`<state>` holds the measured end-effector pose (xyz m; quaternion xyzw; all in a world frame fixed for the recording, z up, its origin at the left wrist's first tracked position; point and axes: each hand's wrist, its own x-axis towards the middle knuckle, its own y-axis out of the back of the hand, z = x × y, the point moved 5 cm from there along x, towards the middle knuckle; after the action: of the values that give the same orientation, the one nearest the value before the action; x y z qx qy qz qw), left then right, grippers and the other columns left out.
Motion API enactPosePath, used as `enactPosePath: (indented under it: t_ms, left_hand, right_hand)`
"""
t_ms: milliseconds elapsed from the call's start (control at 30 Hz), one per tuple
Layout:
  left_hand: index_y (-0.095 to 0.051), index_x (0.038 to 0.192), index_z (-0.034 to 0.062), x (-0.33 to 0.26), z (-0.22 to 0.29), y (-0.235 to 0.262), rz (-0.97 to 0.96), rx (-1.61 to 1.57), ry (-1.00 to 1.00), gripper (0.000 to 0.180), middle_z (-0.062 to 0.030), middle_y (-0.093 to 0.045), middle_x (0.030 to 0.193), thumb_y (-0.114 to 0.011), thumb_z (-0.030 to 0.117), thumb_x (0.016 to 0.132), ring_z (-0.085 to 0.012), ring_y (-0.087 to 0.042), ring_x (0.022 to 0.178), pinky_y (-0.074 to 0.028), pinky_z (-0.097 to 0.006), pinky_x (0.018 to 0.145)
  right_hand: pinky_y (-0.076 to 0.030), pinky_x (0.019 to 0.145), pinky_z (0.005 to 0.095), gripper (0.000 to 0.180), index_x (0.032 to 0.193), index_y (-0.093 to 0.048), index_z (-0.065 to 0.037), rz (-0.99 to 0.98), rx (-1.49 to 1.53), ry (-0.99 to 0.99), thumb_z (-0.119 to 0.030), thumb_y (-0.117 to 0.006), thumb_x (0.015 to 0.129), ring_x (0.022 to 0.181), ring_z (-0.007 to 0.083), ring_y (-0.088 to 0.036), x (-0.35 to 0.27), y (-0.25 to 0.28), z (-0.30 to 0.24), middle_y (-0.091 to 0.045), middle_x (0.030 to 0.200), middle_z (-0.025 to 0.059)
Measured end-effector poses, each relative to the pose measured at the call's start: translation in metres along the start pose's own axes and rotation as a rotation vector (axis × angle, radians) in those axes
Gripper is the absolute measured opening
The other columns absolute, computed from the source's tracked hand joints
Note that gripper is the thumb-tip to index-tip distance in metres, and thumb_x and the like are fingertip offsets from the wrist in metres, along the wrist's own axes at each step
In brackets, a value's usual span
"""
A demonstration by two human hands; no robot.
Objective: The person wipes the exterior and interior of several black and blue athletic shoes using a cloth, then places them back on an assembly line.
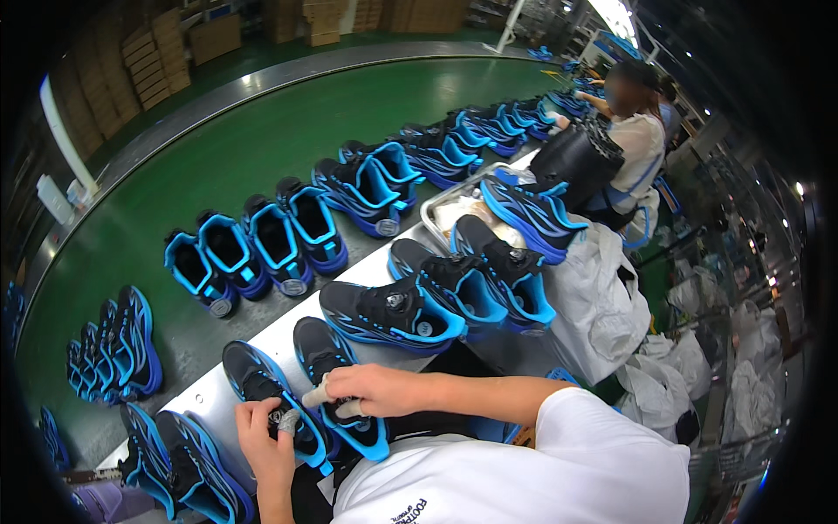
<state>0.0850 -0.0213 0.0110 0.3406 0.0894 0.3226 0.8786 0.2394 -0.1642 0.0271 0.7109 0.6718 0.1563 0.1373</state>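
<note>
Two black sneakers with bright blue trim lie side by side before me, toes pointing away. On the left sneaker [247,367], my left hand [266,437] is closed around the tongue area, its thumb in a pale wrap beside a round dial. My right hand [371,390] reaches across from the right, wearing pale finger covers. Its fingers are curled over the upper of the right sneaker [316,342], one fingertip near the gap between the two shoes. What lies right under these fingertips is hidden.
More sneakers [393,313] stand to the right on the white ledge [214,395], others [183,463] at lower left. Rows of sneakers [279,236] cover the green belt [218,148]. A metal tray [432,218] and white bags [598,306] sit at right; a co-worker [633,148] is beyond.
</note>
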Motion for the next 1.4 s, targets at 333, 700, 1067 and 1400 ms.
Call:
enactPosePath:
  t_ms: [333,700,1067,1400]
  left_hand:
    - [-0.063,0.110,0.0015,0.010,-0.008,0.003,0.012,-0.133,0.000,0.041,-0.0025,-0.054,0.089,-0.068,-0.005,0.069,-0.0118,-0.045,0.072,-0.037,-0.024,0.066]
    - [-0.068,0.108,0.0041,0.011,0.013,0.005,-0.049,-0.115,-0.066,0.034,-0.0025,-0.052,0.084,-0.071,0.003,0.074,-0.0134,-0.042,0.068,-0.035,-0.026,0.062]
    - [-0.066,0.104,0.0021,0.005,0.028,0.010,0.119,-0.121,-0.086,0.030,-0.0045,-0.052,0.089,-0.072,-0.001,0.075,-0.0155,-0.046,0.073,-0.040,-0.026,0.068]
    - [-0.066,0.106,0.0026,0.002,0.012,0.005,0.072,-0.188,0.001,0.034,-0.0033,-0.050,0.089,-0.065,-0.005,0.073,-0.0140,-0.045,0.075,-0.039,-0.025,0.069]
  right_hand:
    - [-0.044,0.100,0.0380,0.040,0.130,-0.061,-0.008,0.084,0.065,0.106,-0.012,-0.067,0.091,0.118,0.0350,-0.055,-0.011,0.009,0.009,-0.057,0.123,0.0149]
    - [-0.046,0.101,0.0378,0.049,0.131,-0.062,-0.010,0.051,-0.006,0.108,-0.013,-0.073,0.083,0.113,0.0308,-0.058,-0.007,0.008,0.002,-0.062,0.119,0.0123]
    - [-0.038,0.103,0.0401,0.040,0.123,-0.069,-0.016,-0.040,-0.311,-0.032,-0.011,-0.072,0.084,0.113,0.0250,-0.055,-0.009,0.025,-0.008,-0.066,0.125,0.0034]
    - [-0.045,0.081,0.0326,0.032,0.108,-0.073,-0.011,0.080,-0.146,-0.149,-0.014,-0.079,0.078,0.086,0.0242,-0.051,-0.006,0.015,-0.007,-0.055,0.084,0.0048]
